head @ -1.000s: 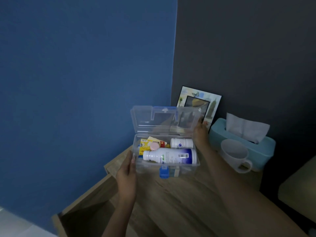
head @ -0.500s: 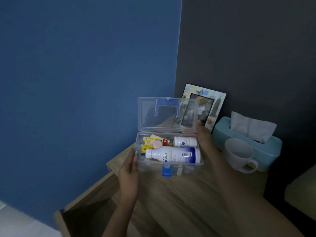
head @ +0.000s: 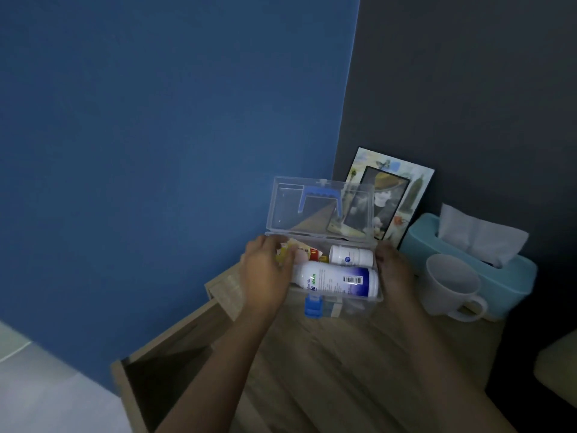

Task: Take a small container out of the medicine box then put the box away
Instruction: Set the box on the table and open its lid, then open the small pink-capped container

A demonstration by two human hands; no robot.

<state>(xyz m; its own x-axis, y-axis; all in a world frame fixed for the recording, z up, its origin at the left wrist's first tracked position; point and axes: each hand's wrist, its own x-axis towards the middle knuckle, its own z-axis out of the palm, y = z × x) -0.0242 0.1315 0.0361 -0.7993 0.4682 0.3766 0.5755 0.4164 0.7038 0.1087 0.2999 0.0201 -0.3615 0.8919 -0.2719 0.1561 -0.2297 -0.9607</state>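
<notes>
The clear plastic medicine box (head: 351,309) with a blue latch (head: 313,306) stands on the wooden nightstand (head: 343,376), its lid (head: 288,210) upright. Inside lie a large white bottle (head: 340,281), a small white bottle (head: 351,256), yellow and red packets (head: 309,250) and a small pink round thing (head: 302,255). My left hand (head: 265,276) reaches into the box's left end, fingers curled over the packets and the pink thing; blur hides whether it grips anything. My right hand (head: 395,270) holds the box's right end.
A white mug (head: 449,285) and a teal tissue box (head: 512,276) stand right of the medicine box. A picture frame (head: 409,189) leans on the dark wall behind. The nightstand's drawer (head: 162,373) is pulled out at lower left, next to the blue wall.
My left hand has left the box's outer left side and moved up into the box over the packets. The lid has swung fully upright. My right hand stays at the right end.
</notes>
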